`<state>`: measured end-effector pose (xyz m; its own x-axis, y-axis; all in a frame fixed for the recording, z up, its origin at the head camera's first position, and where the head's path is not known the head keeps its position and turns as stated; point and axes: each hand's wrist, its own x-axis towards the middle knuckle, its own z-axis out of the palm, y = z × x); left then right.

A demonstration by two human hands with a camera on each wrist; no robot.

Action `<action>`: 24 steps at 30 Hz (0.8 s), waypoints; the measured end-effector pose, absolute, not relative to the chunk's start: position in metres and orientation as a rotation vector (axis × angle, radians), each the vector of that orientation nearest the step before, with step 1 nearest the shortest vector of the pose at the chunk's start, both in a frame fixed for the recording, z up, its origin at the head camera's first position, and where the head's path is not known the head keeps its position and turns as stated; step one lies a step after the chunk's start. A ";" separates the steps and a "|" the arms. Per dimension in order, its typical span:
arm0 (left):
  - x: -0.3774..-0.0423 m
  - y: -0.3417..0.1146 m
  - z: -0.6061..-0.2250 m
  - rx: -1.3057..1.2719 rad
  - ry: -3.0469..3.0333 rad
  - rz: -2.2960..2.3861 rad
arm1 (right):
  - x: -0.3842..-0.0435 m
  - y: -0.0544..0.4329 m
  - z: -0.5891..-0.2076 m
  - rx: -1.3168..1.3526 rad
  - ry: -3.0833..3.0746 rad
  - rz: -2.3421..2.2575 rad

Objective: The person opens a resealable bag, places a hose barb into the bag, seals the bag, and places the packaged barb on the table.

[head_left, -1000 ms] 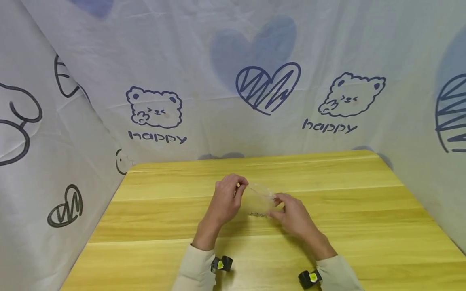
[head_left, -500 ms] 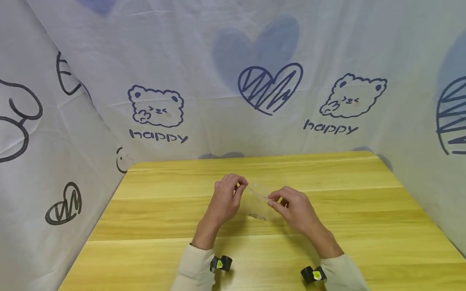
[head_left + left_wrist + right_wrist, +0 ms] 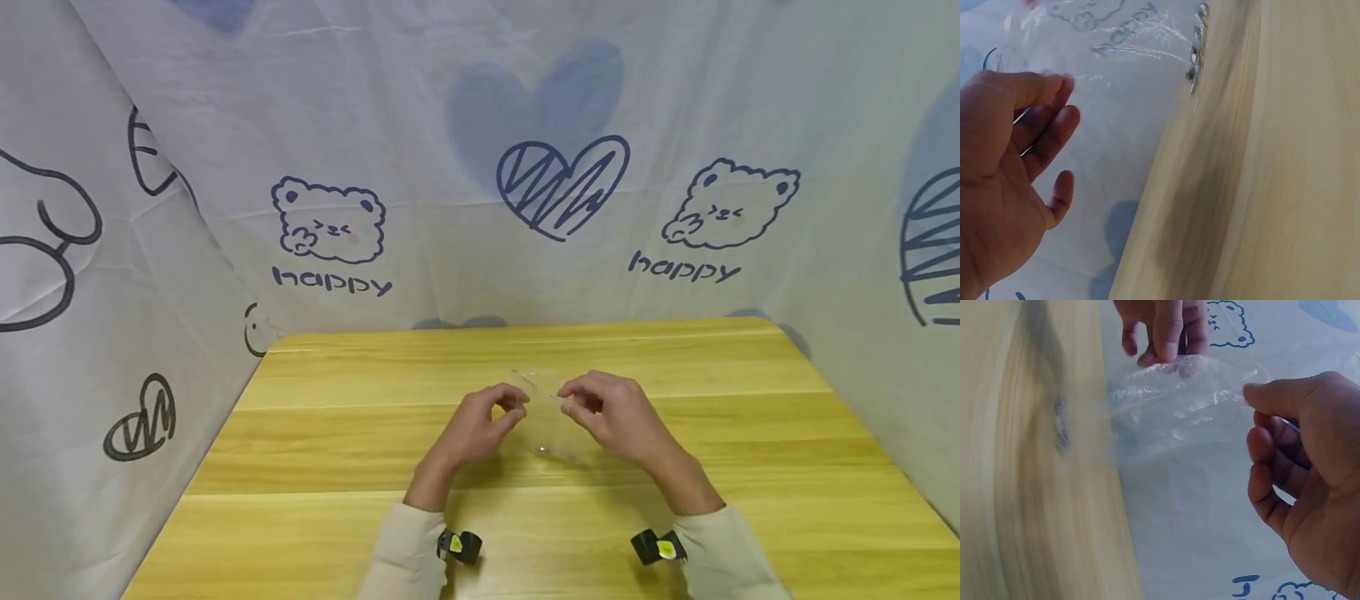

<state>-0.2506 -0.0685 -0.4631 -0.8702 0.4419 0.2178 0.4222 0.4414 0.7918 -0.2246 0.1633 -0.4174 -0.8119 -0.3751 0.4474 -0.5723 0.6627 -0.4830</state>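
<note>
A clear plastic bag point(image 3: 543, 425) hangs between the two hands above the table, mouth side up. Several small shiny metal pieces point(image 3: 1195, 59) gather along its bottom edge; they are blurred in the right wrist view. My right hand point(image 3: 618, 417) pinches the bag near its upper right edge between thumb and forefinger, other fingers curled. On the opposite side, my left hand point(image 3: 476, 425) has thumb and forefinger close together at the bag's left edge, below a free upper corner. In the right wrist view, its fingertips lie on both sides of the film.
The wood-grain table point(image 3: 337, 458) stretches around the hands. Behind it and along both sides hangs a white cloth point(image 3: 420, 167) with printed hearts and bears. Each wrist bears a small black camera point(image 3: 468, 547) beside a light sleeve point(image 3: 408, 550).
My left hand has left the bag's upper left corner and come lower and rightward along its edge. My right hand has risen slightly. The bag's bottom has swung to the right.
</note>
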 end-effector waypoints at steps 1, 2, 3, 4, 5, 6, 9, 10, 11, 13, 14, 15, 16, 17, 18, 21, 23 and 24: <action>-0.250 -0.068 -0.464 0.799 2.669 1.436 | -0.225 0.164 -0.417 0.759 -2.598 0.872; -0.250 -0.068 -0.463 0.800 2.686 1.436 | -0.225 0.165 -0.416 0.765 -2.625 0.838; -0.250 -0.068 -0.463 0.805 2.708 1.430 | -0.225 0.166 -0.415 0.773 -2.657 0.803; -0.249 -0.068 -0.463 0.807 2.724 1.424 | -0.225 0.167 -0.414 0.786 -2.686 0.769; -0.249 -0.068 -0.462 0.812 2.741 1.414 | -0.225 0.168 -0.414 0.805 -2.712 0.737; -0.249 -0.069 -0.462 0.819 2.758 1.400 | -0.225 0.169 -0.414 0.825 -2.739 0.703; -0.248 -0.069 -0.460 0.853 2.802 1.356 | -0.226 0.172 -0.414 0.889 -2.798 0.645; -0.248 -0.070 -0.459 0.866 2.808 1.346 | -0.226 0.173 -0.414 0.908 -2.808 0.635; -0.249 -0.070 -0.459 0.886 2.814 1.335 | -0.226 0.173 -0.414 0.919 -2.815 0.625; -0.249 -0.070 -0.458 0.915 2.818 1.322 | -0.226 0.174 -0.414 0.921 -2.819 0.619; -0.249 -0.070 -0.458 0.922 2.819 1.316 | -0.225 0.174 -0.414 0.915 -2.817 0.616; -0.249 -0.070 -0.458 0.925 2.821 1.306 | -0.225 0.174 -0.414 0.905 -2.815 0.616; -0.249 -0.071 -0.458 0.926 2.821 1.301 | -0.225 0.175 -0.414 0.893 -2.812 0.618; -0.248 -0.071 -0.458 0.925 2.826 1.292 | -0.225 0.175 -0.414 0.879 -2.810 0.621; -0.248 -0.071 -0.457 0.915 2.829 1.286 | -0.224 0.175 -0.414 0.867 -2.809 0.624; -0.247 -0.072 -0.457 0.894 2.826 1.271 | -0.224 0.176 -0.413 0.840 -2.818 0.610; -0.247 -0.072 -0.457 0.888 2.819 1.265 | -0.224 0.177 -0.412 0.828 -2.828 0.594; -0.247 -0.072 -0.457 0.887 2.814 1.262 | -0.224 0.177 -0.412 0.821 -2.831 0.586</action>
